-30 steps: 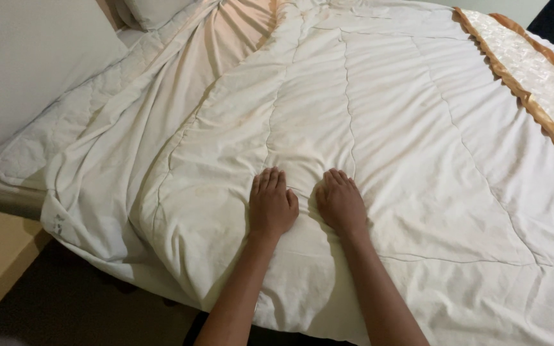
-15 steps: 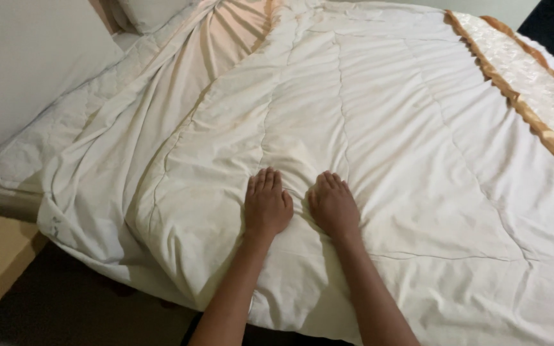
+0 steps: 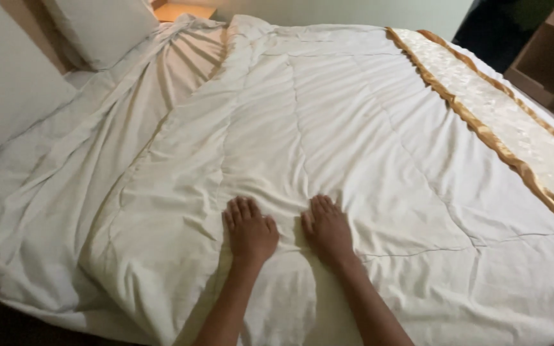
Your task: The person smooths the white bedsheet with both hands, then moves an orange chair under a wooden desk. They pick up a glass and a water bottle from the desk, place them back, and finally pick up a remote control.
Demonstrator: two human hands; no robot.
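Both hands lie flat, palms down, on a white quilted duvet [image 3: 328, 141] that covers most of the bed and fills the middle of the frame. The left hand [image 3: 249, 232] sits at lower centre, its fingers [image 3: 240, 209] held close together and pointing toward the top of the frame, the thumb slightly out to the right. The right hand [image 3: 328, 229] rests just beside it, a narrow strip of fabric between the two, its fingers [image 3: 323, 206] likewise close together and laid flat; neither hand pinches or grips any cloth. The duvet stretches away from the fingertips toward the upper part of the frame, its long axis running from the near edge at the bottom up to the far end, with stitched seams following the same line. To the left of the left hand the duvet's edge folds over a rumpled white sheet [image 3: 40, 205], and that hand is the nearer one to this fold. A pillow [image 3: 104, 25] stands at upper left. Along the right side a cream bed runner with gold trim [image 3: 514, 128] crosses diagonally, well apart from the right hand. A wooden shelf unit [image 3: 553, 61] shows at upper right.
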